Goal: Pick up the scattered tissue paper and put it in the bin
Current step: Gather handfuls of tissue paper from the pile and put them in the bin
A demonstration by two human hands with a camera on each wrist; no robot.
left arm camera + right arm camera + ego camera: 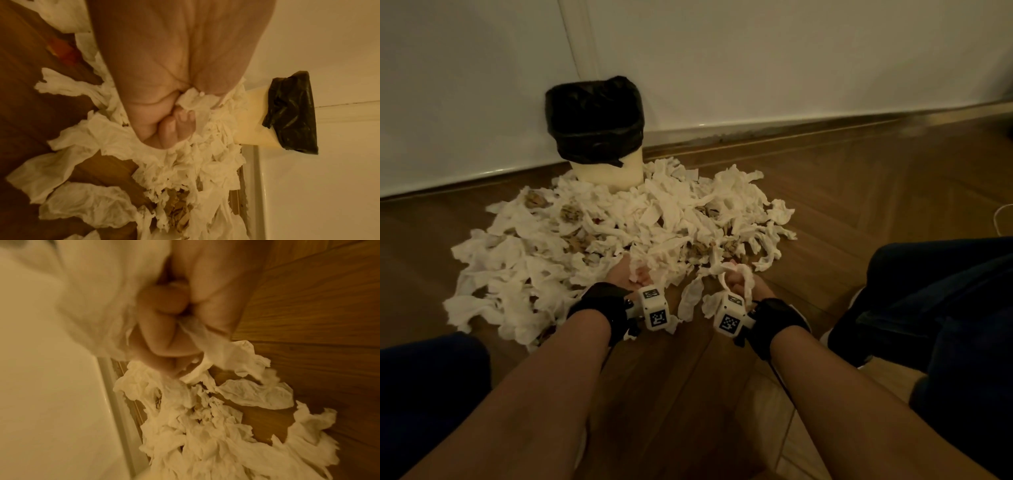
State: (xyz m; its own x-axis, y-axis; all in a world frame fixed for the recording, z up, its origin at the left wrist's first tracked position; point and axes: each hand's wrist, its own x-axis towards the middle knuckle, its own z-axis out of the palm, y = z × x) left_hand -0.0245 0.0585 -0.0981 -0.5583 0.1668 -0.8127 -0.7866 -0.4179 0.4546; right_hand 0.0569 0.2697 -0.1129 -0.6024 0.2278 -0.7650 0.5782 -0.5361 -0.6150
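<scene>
A wide heap of white tissue paper point(619, 226) lies on the wooden floor in front of a cream bin point(606, 171) lined with a black bag point(594, 116). My left hand point(631, 274) is at the heap's near edge, fingers curled round a wad of tissue point(193, 99). My right hand point(736, 279) is just to its right, closed on a strip of tissue point(746, 281) that drapes over the knuckles. In the right wrist view the fingers point(162, 331) clench tissue point(205, 337) above the heap point(205, 426). The bin point(255, 116) appears beyond the left hand.
The bin stands against a white wall with a skirting board point(825, 123). Brown crumpled scraps point(570, 214) are mixed into the heap. My knees in dark trousers point(935, 308) flank the arms. A thin white cable point(1001, 216) lies at the far right.
</scene>
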